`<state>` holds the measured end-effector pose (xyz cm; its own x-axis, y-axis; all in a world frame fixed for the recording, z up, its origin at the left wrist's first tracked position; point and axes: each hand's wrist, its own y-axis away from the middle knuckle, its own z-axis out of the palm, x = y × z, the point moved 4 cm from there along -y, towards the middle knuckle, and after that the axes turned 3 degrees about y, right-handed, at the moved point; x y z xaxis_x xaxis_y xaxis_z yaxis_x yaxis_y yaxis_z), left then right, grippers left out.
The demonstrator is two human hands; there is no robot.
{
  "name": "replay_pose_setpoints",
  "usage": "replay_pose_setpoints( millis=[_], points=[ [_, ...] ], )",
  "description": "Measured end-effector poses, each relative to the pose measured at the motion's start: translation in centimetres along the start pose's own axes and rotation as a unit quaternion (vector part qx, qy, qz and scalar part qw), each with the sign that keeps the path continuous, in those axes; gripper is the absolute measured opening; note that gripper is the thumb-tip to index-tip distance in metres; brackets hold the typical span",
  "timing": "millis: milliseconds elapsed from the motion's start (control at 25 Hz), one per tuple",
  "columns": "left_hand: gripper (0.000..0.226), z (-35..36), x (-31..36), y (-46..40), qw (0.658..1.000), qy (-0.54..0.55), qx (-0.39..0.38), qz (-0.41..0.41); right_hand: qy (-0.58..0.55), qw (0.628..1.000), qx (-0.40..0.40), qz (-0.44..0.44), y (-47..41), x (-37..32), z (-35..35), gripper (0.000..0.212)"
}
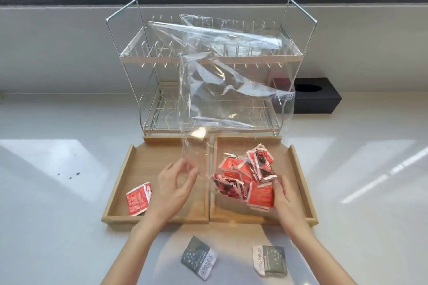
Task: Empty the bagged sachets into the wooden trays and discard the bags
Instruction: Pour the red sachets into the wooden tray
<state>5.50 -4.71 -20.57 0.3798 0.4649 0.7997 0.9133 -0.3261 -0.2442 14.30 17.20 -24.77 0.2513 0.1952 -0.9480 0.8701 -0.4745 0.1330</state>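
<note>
Two wooden trays sit side by side on the white counter: the left tray (pixel 129 164) and the right tray (pixel 298 169). A large clear plastic bag (pixel 231 99) stands up over them, its lower end full of several red sachets (pixel 250 176) above the right tray. My left hand (pixel 174 188) pinches the bag's clear film over the left tray. My right hand (pixel 283 194) grips the bag's bottom end around the red sachets. One red sachet (pixel 138 199) lies at the left tray's left edge. Two grey sachets, one at left (pixel 199 257) and one at right (pixel 269 260), lie on the counter in front of the trays.
A two-tier metal dish rack (pixel 129 53) stands right behind the trays, partly veiled by the bag. A black tissue box (pixel 317 99) sits to its right by the wall. A window runs along the back.
</note>
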Motion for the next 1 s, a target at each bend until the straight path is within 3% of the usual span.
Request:
replay_pose_setpoints(
  millis=[80, 200, 320, 400, 560, 720, 880, 1000],
  points=[
    [0.024, 1.2, 0.2, 1.4, 0.998, 0.045, -0.008, -0.041, -0.004, 0.999, 0.008, 0.039, 1.1, 0.9, -0.8, 0.022],
    [0.015, 3.5, -0.1, 3.5, 0.975, 0.141, -0.034, -0.169, 0.017, 0.993, -0.044, 0.108, 2.5, 1.9, -0.8, 0.020],
    [0.006, 4.3, -0.5, 5.1, 0.954, 0.175, -0.048, -0.239, 0.079, 0.984, -0.095, 0.131, 3.1, 2.0, -0.4, 0.049],
    [0.005, 4.3, -0.2, 5.5, 0.951, 0.188, -0.044, -0.242, 0.088, 0.982, -0.103, 0.135, 2.8, 1.9, -0.6, 0.053],
    [0.014, 3.6, 1.5, 6.3, 0.961, 0.172, -0.004, -0.217, 0.047, 0.985, -0.105, 0.130, 2.6, 1.1, -0.9, 0.032],
    [0.017, 1.4, 2.0, 7.8, 0.954, 0.187, 0.079, -0.223, 0.030, 0.990, -0.129, 0.055, 2.4, -0.9, 0.2, 0.018],
    [0.005, -1.6, 2.4, 9.5, 0.939, 0.208, 0.141, -0.235, 0.063, 0.986, -0.157, 0.002, 1.9, -3.0, 1.7, 0.007],
    [0.009, -3.3, 2.1, 10.0, 0.934, 0.198, 0.158, -0.252, 0.059, 0.982, -0.181, 0.002, 1.6, -4.4, 2.8, 0.013]
  ],
)
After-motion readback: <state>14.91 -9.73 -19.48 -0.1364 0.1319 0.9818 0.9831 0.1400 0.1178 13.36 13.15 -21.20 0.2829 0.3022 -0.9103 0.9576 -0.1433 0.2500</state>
